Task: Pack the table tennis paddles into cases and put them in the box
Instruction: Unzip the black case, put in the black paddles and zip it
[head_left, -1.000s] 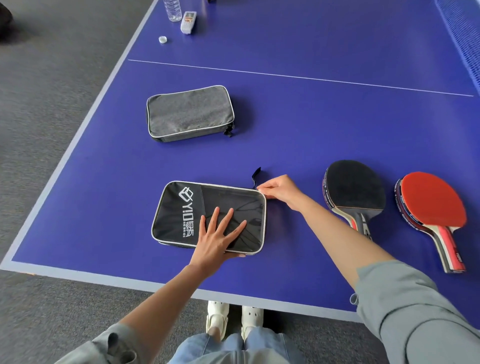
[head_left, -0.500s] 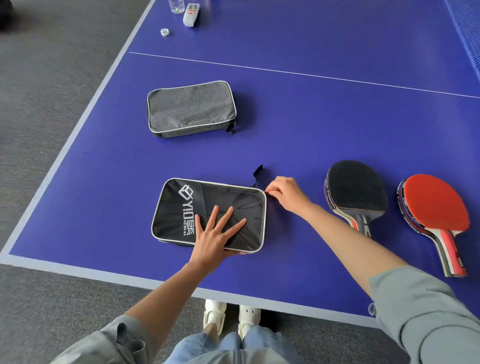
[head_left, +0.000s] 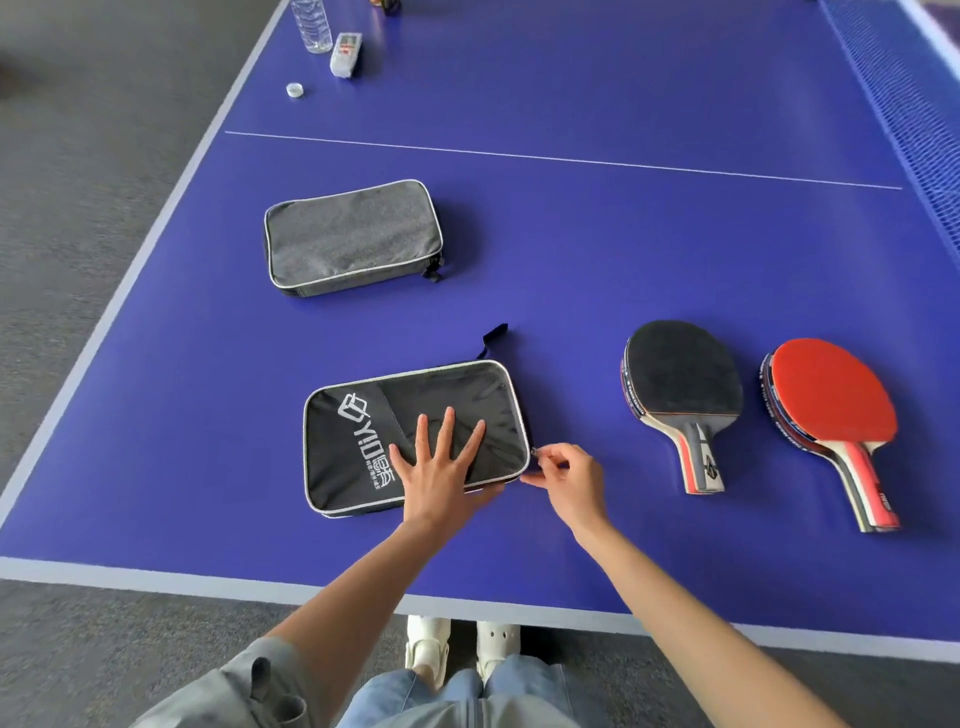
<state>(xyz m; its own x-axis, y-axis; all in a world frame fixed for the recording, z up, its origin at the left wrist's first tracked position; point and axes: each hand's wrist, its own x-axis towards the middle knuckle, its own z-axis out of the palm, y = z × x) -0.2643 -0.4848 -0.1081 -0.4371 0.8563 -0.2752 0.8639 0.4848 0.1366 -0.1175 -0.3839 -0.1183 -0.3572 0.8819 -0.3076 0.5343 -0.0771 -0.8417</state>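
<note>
A black paddle case (head_left: 374, 441) with a white logo lies flat near the front edge of the blue table (head_left: 623, 249). My left hand (head_left: 441, 467) presses on it with straight, spread fingers. My right hand (head_left: 566, 478) pinches the zipper pull at the case's near right corner. A grey paddle case (head_left: 353, 236) lies farther back, zipped shut. To the right lie a black-faced paddle (head_left: 683, 395) and a red-faced paddle (head_left: 831, 410), handles toward me. No box is in view.
A water bottle (head_left: 311, 23), a small white device (head_left: 345, 54) and a bottle cap (head_left: 294, 89) sit at the far left of the table. The net (head_left: 914, 104) runs along the right side. Grey carpet lies left of and in front of the table.
My right hand has moved from the case's far right corner down its right side to the near right corner, pinching the zipper pull. My left hand stays pressed on the case.
</note>
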